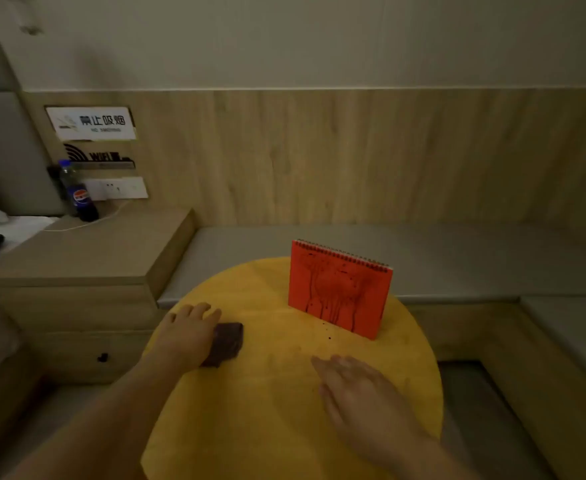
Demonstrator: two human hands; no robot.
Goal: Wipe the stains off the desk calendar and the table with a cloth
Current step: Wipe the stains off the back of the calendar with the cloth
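Note:
A red spiral-bound desk calendar [338,289] stands upright at the far side of the round yellow table [270,420]. Dark streaks run down its front, and a few dark spots [329,336] lie on the table just before it. A folded dark brown cloth [227,342] lies flat on the table's left part. My left hand [186,336] rests on the cloth's left edge with its fingers laid over it. My right hand [357,389] hovers flat over the table, fingers straight, below and in front of the calendar.
A wooden nightstand [87,251] stands to the left with a cola bottle [78,194] and a white cable on it. A grey cushioned bench [457,265] runs behind the table and down the right side. Wall signs and sockets hang above the nightstand.

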